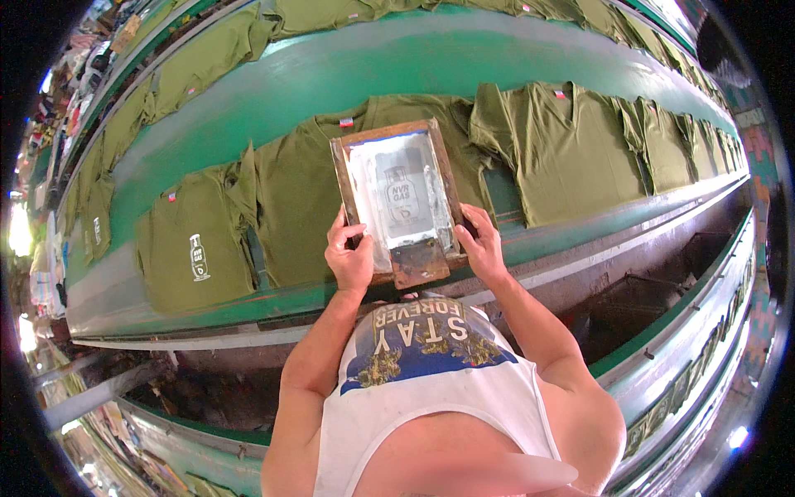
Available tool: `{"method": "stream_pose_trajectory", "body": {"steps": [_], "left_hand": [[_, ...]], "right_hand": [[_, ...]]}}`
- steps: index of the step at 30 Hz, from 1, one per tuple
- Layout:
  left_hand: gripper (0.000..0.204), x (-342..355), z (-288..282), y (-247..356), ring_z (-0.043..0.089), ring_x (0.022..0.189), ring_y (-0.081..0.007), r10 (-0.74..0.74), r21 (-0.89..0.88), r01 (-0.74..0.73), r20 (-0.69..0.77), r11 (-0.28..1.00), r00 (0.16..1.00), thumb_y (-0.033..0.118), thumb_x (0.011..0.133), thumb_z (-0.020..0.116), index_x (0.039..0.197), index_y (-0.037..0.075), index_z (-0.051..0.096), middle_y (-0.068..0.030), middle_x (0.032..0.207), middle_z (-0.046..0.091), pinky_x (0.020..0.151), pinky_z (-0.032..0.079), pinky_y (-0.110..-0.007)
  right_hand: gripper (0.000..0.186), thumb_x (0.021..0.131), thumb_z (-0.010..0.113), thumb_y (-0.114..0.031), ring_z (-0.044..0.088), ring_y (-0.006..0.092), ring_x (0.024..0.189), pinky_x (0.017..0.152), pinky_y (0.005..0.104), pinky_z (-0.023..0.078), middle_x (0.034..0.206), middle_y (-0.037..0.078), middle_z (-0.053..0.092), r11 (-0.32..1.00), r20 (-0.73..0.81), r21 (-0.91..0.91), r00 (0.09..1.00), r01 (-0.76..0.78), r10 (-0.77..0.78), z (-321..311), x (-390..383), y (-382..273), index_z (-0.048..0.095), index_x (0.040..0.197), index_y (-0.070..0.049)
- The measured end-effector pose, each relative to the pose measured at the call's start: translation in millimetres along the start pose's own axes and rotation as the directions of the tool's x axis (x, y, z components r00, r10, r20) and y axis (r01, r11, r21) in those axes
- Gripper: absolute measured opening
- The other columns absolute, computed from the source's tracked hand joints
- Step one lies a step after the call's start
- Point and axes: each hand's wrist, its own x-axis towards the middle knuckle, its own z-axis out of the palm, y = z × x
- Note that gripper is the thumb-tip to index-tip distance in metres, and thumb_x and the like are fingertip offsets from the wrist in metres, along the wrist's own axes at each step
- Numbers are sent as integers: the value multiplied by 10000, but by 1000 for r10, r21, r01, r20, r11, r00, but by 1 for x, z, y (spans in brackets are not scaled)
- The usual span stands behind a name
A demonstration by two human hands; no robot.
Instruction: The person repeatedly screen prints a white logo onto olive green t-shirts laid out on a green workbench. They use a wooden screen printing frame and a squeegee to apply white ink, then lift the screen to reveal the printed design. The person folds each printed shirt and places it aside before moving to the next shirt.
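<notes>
Overlapping olive-green fabric T-shirt (291,186), rectangular wood-framed printing screen (403,199) is clamped at near-end sides by left hand (351,255) and right hand (482,240); long axis is aimed forward, slightly left; contact cannot be told.

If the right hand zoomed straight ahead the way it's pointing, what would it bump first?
Probably the wooden frame: the right hand already touches its right side. How high the frame sits above the green shirt, if at all, is unclear.
</notes>
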Motion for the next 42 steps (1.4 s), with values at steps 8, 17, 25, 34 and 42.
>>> {"method": "stream_pose_trajectory", "body": {"steps": [8, 17, 25, 34, 42], "left_hand": [[175, 1, 0, -2, 675, 1375, -261, -26, -8, 26, 8, 1000, 1000, -96, 874, 761, 1006, 20, 772, -255, 1632, 620, 1092, 557, -361], [474, 8, -5, 2, 667, 1394, -282, -61, 90, 56, 53, 994, 997, -49, 897, 799, 1362, -2, 726, -232, 1636, 596, 1129, 558, -381], [624, 82, -53, 69, 472, 1566, -423, 43, 612, -539, 637, 578, 770, 226, 982, 837, 1540, 35, 635, -136, 1727, 511, 1252, 454, -545], [666, 107, -35, 115, 608, 1432, -338, -252, 683, -603, 721, 411, 645, 247, 883, 942, 1447, 25, 667, -106, 1709, 531, 1147, 538, -523], [669, 114, -29, 118, 678, 1372, -370, -354, 711, -538, 697, 454, 623, 201, 873, 941, 1447, 3, 661, -139, 1732, 504, 1119, 595, -493]], "right_hand": [[462, 1085, 742, -151, 635, 233, 1360, 1161, 365, 497, 1484, 151, 666, 999, -4, -33, 1000, 19, -19, 2, -1, 8, 662, 1505, 22], [527, 928, 822, -52, 666, 365, 1334, 1133, 436, 543, 1434, 171, 698, 892, 147, -319, 946, 321, -288, -10, -8, -48, 704, 1439, -5], [519, 816, 856, -112, 672, 363, 1275, 1092, 497, 566, 1329, 120, 720, 651, 571, -416, 740, 635, -356, 2, -21, -96, 765, 1327, -81], [511, 785, 780, 14, 653, 395, 1260, 1117, 496, 538, 1274, 149, 720, 793, 602, -391, 781, 468, -164, 17, 13, -104, 751, 1295, -14], [507, 846, 690, -26, 651, 385, 1276, 1106, 518, 539, 1304, 129, 691, 756, 516, -359, 791, 547, -328, 23, -21, -89, 730, 1351, -48]]}}
